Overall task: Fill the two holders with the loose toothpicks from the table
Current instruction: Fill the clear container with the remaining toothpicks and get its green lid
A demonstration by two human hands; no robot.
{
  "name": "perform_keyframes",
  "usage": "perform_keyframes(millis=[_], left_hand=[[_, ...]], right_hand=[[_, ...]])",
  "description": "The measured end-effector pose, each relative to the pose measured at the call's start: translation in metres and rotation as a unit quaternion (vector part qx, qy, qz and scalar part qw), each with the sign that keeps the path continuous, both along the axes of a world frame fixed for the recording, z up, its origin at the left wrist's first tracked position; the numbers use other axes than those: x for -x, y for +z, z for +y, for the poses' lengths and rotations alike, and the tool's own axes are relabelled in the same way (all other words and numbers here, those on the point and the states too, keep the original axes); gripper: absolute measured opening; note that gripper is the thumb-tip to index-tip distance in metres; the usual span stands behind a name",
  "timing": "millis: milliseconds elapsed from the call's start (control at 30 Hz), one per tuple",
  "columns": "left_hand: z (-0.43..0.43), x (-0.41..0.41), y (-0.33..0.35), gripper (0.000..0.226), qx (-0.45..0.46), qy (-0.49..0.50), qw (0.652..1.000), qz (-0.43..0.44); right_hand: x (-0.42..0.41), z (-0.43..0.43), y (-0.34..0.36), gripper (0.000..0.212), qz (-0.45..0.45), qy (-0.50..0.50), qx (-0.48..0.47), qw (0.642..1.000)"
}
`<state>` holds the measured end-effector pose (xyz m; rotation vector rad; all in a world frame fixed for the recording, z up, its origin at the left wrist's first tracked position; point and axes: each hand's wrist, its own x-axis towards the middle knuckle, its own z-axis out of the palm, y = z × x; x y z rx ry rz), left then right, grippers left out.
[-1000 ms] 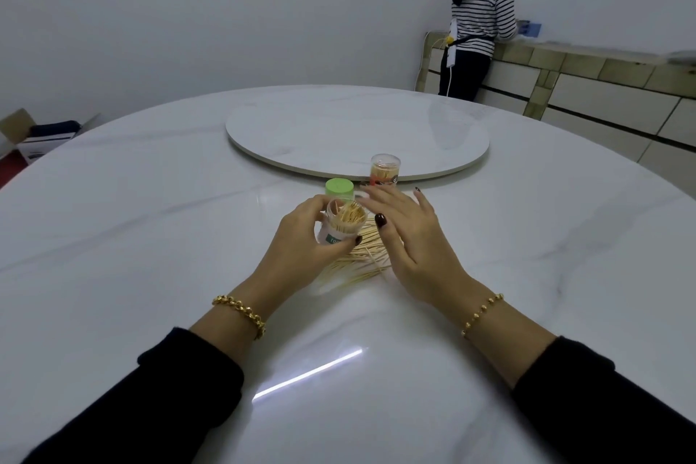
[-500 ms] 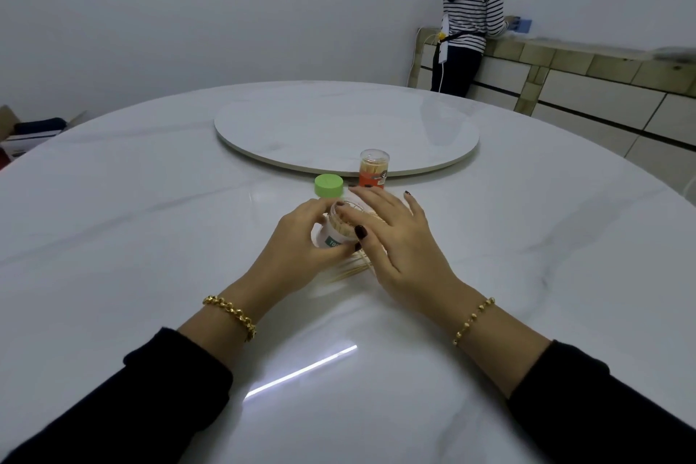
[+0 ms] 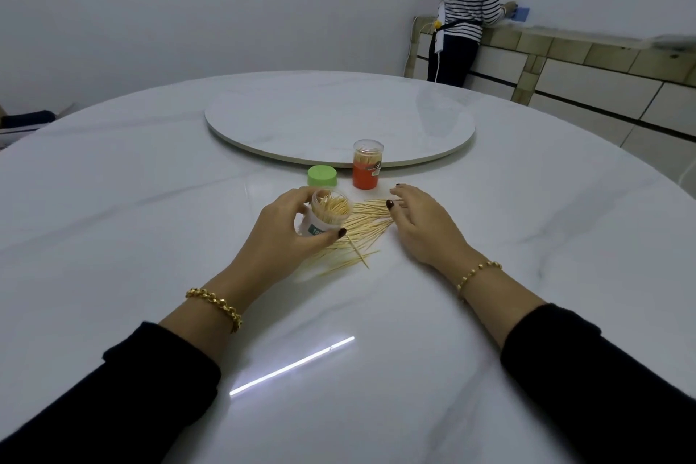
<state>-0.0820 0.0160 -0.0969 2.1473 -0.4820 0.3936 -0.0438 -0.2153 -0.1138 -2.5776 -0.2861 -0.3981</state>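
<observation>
Drawn back from the mouth of the white holder point(image 3: 324, 217), the right hand point(image 3: 422, 226) now lies open, fingers relaxed, on the desk point(image 3: 150, 237) at the right side of the loose toothpicks point(image 3: 357, 234). The left hand point(image 3: 286, 234) grips that holder, tilted and full of picks, over the pile's left end. Toward the far edge, a green lid point(image 3: 322, 176) and the capped orange holder point(image 3: 366, 169) stand beside the turntable point(image 3: 339, 124).

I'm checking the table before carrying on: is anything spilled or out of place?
Yes: toothpicks lie scattered on the table between the left hand and right hand. The green lid sits apart from the holder, which the left hand holds tilted and open. The red holder stands upright.
</observation>
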Motion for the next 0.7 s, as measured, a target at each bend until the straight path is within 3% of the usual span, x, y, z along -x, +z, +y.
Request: perform_keyframes(millis=[133,533,700], left_hand=[[0.002,-0.002,-0.001,0.057,-0.004,0.008,1.0,0.002],[0.0,0.001,0.003,0.056,-0.01,0.01,1.0,-0.005],[0.001,0.001,0.002,0.055,-0.011,0.008,1.0,-0.006]], right_hand=[[-0.014,0.0,-0.003,0.045,0.062,-0.009,0.054,0.997],[-0.015,0.012,0.0,0.015,-0.06,0.046,0.03,0.997],[-0.01,0.016,0.002,0.015,-0.076,0.033,0.04,0.996]])
